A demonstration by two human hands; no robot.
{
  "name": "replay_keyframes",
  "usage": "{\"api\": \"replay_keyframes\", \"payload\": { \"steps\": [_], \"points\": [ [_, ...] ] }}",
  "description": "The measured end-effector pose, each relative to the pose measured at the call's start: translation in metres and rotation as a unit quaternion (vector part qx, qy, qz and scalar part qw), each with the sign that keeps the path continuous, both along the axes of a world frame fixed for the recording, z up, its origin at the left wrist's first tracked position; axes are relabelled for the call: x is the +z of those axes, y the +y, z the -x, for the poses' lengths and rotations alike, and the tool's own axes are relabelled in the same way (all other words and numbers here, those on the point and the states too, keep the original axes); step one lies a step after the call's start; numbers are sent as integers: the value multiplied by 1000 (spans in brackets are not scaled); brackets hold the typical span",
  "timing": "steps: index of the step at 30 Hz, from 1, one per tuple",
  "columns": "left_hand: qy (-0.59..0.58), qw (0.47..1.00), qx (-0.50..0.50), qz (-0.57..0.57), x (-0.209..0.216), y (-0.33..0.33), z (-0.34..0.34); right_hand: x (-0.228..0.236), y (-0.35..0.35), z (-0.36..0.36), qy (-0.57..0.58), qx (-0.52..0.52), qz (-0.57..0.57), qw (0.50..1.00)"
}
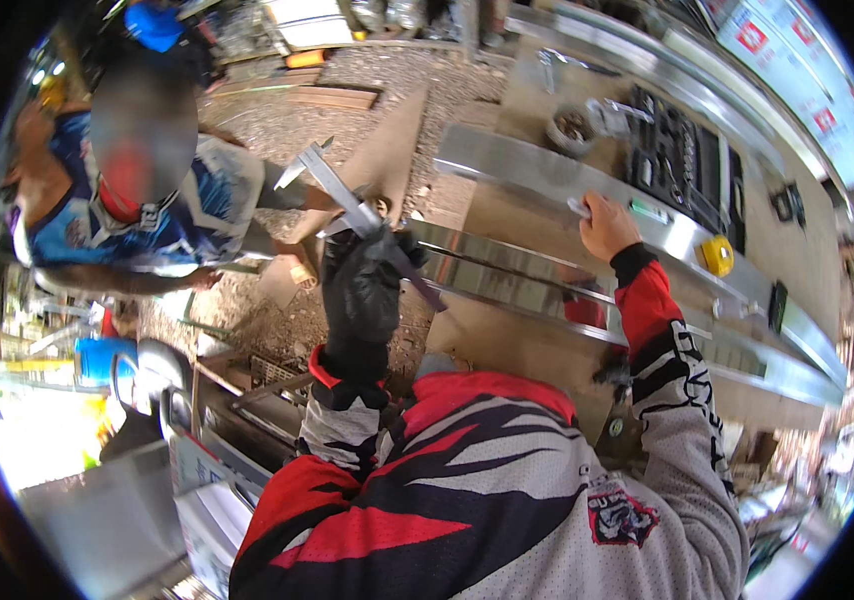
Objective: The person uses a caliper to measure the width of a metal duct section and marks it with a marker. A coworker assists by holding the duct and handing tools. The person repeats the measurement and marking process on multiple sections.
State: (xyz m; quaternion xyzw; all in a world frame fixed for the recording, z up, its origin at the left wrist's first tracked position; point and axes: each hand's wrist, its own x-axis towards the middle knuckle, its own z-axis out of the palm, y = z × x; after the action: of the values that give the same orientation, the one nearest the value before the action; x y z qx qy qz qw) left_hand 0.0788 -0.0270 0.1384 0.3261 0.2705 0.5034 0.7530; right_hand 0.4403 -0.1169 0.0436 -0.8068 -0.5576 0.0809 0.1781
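My left hand point(362, 290), in a black glove, is closed around a metal vernier caliper point(335, 185). The caliper's jaws point up and away to the left. My bare right hand point(608, 226) is closed over the workbench, with a small whitish piece point(578, 207) showing at its fingertips; its kind is not clear. Beneath and beyond that hand runs a long silver metal bar point(527, 165). A shiny metal profile point(507, 262) lies nearer to me, between my two hands.
Along the bar are a yellow tape measure point(716, 255) and a green-and-white marker-like item point(650, 211). Behind it sit a black socket set case point(682, 165) and a bowl of small parts point(571, 130). A person point(147, 200) is close by on the left.
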Motion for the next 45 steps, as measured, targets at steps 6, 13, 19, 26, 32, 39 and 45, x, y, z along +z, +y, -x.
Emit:
{"api": "replay_keyframes", "payload": {
  "steps": [6,13,19,26,32,39,45],
  "points": [
    [337,922,-132,-136,-42,60,51,19,-100,14,9,-12,49,999],
    [446,860,-154,-193,-90,108,45,28,-191,-23,19,-53,139,989],
    [430,875,-198,-101,-93,114,29,28,-209,-56,17,-58,159,985],
    [502,816,-281,-60,-73,102,13,33,-188,-65,60,-56,271,959],
    [472,851,-220,-73,-60,111,-6,36,-183,-86,10,22,228,973],
    [474,835,-260,-104,-87,153,-36,24,-157,-109,-4,-12,204,979],
    [465,826,-311,-65,-120,182,-48,-8,-145,-113,-34,-30,268,962]
  ]
}}
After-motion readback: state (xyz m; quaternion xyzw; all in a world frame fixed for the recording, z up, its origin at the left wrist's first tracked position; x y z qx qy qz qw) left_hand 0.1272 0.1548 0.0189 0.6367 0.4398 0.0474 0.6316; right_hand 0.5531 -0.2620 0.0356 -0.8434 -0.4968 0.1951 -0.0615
